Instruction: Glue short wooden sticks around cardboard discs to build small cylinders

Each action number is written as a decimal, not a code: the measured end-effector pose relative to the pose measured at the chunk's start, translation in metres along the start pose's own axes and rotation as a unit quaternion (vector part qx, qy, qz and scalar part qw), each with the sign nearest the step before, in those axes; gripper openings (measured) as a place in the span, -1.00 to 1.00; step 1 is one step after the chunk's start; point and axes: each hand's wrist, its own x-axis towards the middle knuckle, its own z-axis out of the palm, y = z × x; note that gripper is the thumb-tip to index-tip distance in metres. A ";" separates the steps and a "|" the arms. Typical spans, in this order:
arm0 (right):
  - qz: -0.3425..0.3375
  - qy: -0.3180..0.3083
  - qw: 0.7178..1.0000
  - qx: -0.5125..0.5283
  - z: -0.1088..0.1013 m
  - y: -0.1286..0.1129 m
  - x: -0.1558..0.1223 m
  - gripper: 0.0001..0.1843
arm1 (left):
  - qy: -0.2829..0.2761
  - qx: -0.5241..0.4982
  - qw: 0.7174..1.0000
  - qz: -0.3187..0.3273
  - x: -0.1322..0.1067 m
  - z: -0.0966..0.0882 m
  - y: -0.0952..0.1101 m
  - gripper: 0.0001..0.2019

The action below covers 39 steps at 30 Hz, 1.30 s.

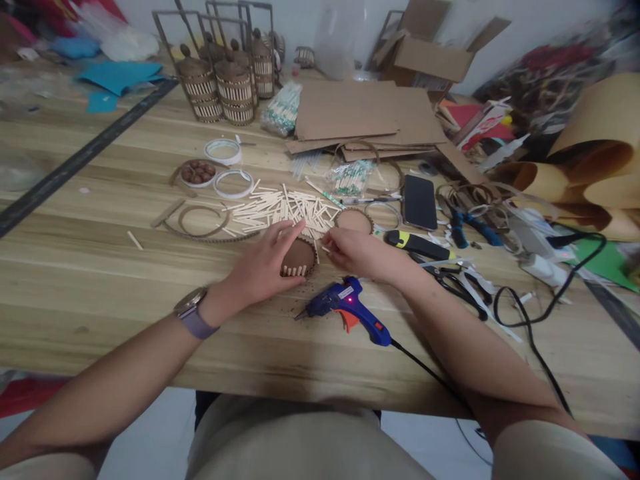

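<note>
My left hand [260,267] curves round a small round brown cardboard base [300,253], thumb at the near side and fingers at the far side. Several short pale sticks stand upright along the near rim of this base. Just right of it, my right hand [353,253] is closed in a pinch, with the pale tip of a short wooden stick [325,249] showing at the fingertips. Beyond both hands lies a loose pile of wooden sticks [285,207]. A blue hot glue gun [350,303] with a lit red light rests on the table nearer me, its nozzle pointing left.
A second round base [354,221], a phone [420,202], a utility knife [419,245], scissors [457,287] and pliers [473,228] lie to the right. Tape rolls [223,151] and a bowl of brown beads [199,173] stand left. Lantern-like stick containers [235,90] and cardboard sheets [350,110] are behind.
</note>
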 end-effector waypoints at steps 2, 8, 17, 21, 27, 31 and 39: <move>-0.028 0.017 0.999 0.038 -0.004 -0.002 -0.003 -0.83 | -0.003 0.001 1.000 -0.005 0.000 0.000 0.000 -0.02; -0.051 -0.031 0.984 0.165 -0.012 -0.021 -0.009 -0.94 | -0.007 -0.005 1.000 -0.008 0.000 0.000 0.001 -0.05; -0.079 -0.027 0.989 0.124 0.002 -0.026 -0.007 -0.96 | 0.005 -0.003 1.000 0.003 0.001 0.002 0.000 -0.06; -0.092 -0.008 0.990 0.102 0.005 -0.027 -0.007 -0.91 | -0.001 -0.005 1.000 -0.003 0.001 0.002 0.001 -0.06; -0.114 0.019 0.990 0.085 0.008 -0.028 -0.009 -0.90 | 0.000 -0.013 1.000 -0.006 0.001 0.001 0.001 -0.06; -0.129 0.029 0.987 0.095 0.009 -0.029 -0.010 -0.90 | -0.003 -0.013 1.000 -0.004 0.001 0.001 0.000 -0.05; -0.158 0.050 0.983 0.076 0.012 -0.027 -0.009 -0.87 | 0.001 -0.021 1.000 0.004 0.001 0.002 -0.001 -0.04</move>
